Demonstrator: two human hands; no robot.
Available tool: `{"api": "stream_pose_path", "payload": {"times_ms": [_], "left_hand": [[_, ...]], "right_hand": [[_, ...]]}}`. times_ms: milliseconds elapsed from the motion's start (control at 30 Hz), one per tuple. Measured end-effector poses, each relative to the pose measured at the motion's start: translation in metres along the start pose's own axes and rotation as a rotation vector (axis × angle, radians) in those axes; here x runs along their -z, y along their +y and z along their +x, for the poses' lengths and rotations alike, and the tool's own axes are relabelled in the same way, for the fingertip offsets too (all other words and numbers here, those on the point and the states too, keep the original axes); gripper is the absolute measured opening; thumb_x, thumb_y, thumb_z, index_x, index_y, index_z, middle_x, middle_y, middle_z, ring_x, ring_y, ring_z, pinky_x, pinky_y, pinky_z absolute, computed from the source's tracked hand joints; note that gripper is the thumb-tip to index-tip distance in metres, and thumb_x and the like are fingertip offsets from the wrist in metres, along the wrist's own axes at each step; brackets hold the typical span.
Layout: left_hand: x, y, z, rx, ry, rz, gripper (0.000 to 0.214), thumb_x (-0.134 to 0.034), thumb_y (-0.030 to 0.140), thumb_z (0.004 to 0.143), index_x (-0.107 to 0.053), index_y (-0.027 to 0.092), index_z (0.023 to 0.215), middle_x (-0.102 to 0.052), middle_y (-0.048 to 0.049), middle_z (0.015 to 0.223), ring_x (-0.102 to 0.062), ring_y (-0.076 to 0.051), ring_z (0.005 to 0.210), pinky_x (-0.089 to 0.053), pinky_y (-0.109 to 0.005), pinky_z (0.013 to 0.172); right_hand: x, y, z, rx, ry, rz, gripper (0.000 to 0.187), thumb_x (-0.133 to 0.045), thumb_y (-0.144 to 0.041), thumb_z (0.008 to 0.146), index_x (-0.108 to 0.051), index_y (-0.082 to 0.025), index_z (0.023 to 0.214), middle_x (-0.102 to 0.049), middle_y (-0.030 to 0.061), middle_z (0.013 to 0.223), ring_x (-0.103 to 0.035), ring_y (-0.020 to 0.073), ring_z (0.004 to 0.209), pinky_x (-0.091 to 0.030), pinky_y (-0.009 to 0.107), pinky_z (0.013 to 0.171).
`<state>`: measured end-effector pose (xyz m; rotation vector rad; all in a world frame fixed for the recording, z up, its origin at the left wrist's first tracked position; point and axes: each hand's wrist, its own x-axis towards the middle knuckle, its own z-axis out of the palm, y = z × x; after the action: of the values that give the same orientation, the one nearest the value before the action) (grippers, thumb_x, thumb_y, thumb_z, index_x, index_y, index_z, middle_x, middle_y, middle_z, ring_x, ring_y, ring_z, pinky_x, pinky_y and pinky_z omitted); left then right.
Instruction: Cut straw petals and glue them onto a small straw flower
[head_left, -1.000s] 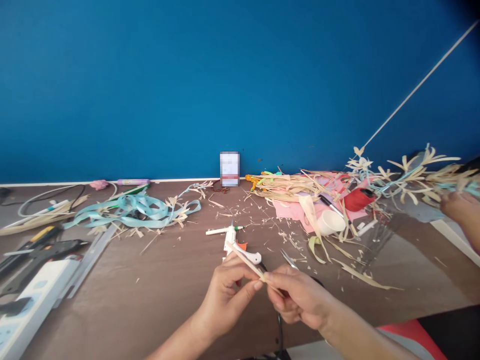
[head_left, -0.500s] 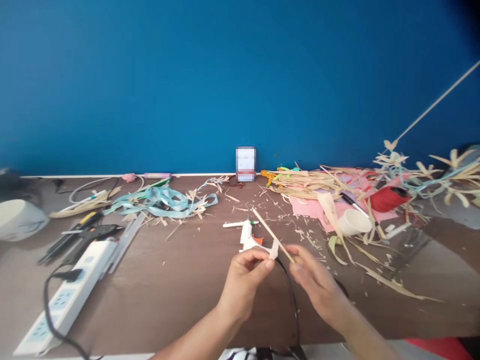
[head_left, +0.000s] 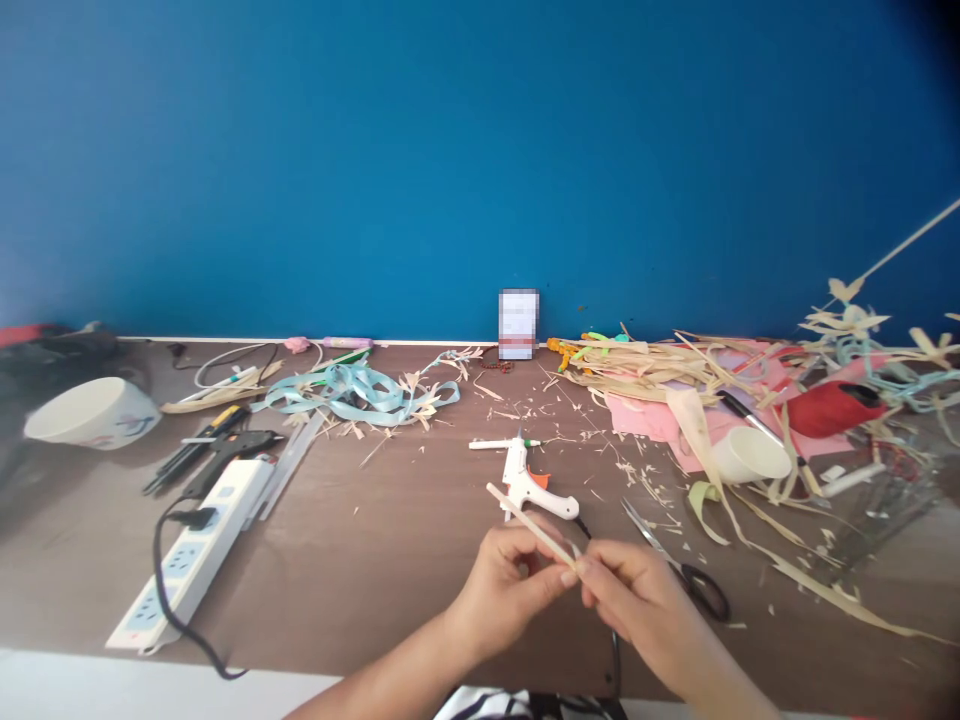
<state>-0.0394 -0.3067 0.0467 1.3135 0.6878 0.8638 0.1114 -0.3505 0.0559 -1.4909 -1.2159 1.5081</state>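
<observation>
While they meet low over the table [head_left: 360, 540], the left hand [head_left: 504, 590] and right hand [head_left: 637, 600] both pinch the near end of a pale strip [head_left: 525, 518], fingertips closed on it. It slants up-left toward the glue gun [head_left: 534, 487]. Scissors [head_left: 679, 565] lie just right.

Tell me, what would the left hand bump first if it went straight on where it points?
Probably the right hand: the left hand points rightward, fingertips almost touching it, both pinching the thin stick. Scissors lie beyond.
</observation>
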Motion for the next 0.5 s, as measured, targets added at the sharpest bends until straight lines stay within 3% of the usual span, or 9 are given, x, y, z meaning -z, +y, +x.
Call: {"api": "stream_pose_path", "payload": {"times_ms": [100,167,267,333,367,433,500], "left_hand": [[0.004,0.010,-0.004,-0.107,-0.133,0.124,0.007,-0.062,0.018,0.071,-0.069,0.017,0.073,-0.062,-0.0058,0.071,-0.050,-0.014,0.068,-0.038,-0.026,0.065],[0.008,0.015,-0.004,-0.087,-0.207,0.162,0.008,-0.062,0.019,0.071,-0.069,0.017,0.074,-0.062,-0.0061,0.069,-0.049,-0.014,0.067,-0.038,-0.027,0.065],[0.014,0.014,-0.002,-0.024,-0.225,0.138,0.007,-0.064,0.021,0.069,-0.069,0.016,0.067,-0.061,-0.0055,0.065,-0.049,-0.014,0.065,-0.037,-0.026,0.063],[0.019,0.007,-0.001,0.043,-0.126,0.059,0.008,-0.066,0.022,0.067,-0.067,0.016,0.062,-0.059,-0.0038,0.063,-0.048,-0.012,0.062,-0.036,-0.024,0.060],[0.021,0.002,-0.001,0.085,-0.021,-0.021,0.009,-0.066,0.022,0.067,-0.066,0.016,0.060,-0.057,-0.0021,0.061,-0.047,-0.011,0.059,-0.035,-0.022,0.055],[0.020,-0.006,-0.002,0.168,0.134,-0.166,0.008,-0.067,0.023,0.067,-0.066,0.017,0.062,-0.055,0.0002,0.061,-0.043,-0.008,0.054,-0.032,-0.020,0.050],[0.012,-0.012,-0.004,0.173,0.145,-0.259,0.006,-0.068,0.023,0.065,-0.066,0.018,0.063,-0.056,0.0003,0.064,-0.043,-0.008,0.055,-0.032,-0.019,0.050]], "right_hand": [[-0.010,0.010,-0.005,-0.200,-0.139,0.329,0.046,-0.053,-0.060,0.067,-0.045,-0.017,0.053,-0.029,-0.0100,0.038,-0.018,0.0019,0.031,-0.010,0.019,0.034],[-0.009,0.012,-0.011,-0.264,-0.186,0.449,0.045,-0.058,-0.060,0.062,-0.046,-0.017,0.054,-0.030,-0.0106,0.036,-0.015,0.0007,0.029,-0.007,0.018,0.032],[0.016,0.007,-0.025,-0.253,-0.179,0.559,0.043,-0.059,-0.058,0.064,-0.044,-0.019,0.052,-0.022,-0.0121,0.032,-0.011,0.0013,0.027,-0.007,0.018,0.031],[0.045,0.001,-0.035,-0.112,-0.070,0.648,0.047,-0.056,-0.056,0.068,-0.036,-0.021,0.044,-0.015,-0.0113,0.033,-0.011,0.0030,0.028,-0.012,0.019,0.030],[0.058,-0.002,-0.040,-0.015,0.023,0.683,0.047,-0.053,-0.055,0.071,-0.035,-0.021,0.043,-0.011,-0.0111,0.034,-0.010,0.0041,0.029,-0.015,0.020,0.031],[0.075,-0.005,-0.045,0.173,0.310,0.693,0.043,-0.050,-0.053,0.074,-0.040,-0.022,0.046,-0.012,-0.0099,0.036,-0.010,0.0065,0.033,-0.020,0.021,0.034],[0.072,-0.005,-0.045,0.111,0.345,0.504,0.030,-0.063,-0.045,0.067,-0.051,-0.020,0.053,-0.023,-0.0087,0.038,-0.019,0.0063,0.036,-0.019,0.021,0.036]]}}
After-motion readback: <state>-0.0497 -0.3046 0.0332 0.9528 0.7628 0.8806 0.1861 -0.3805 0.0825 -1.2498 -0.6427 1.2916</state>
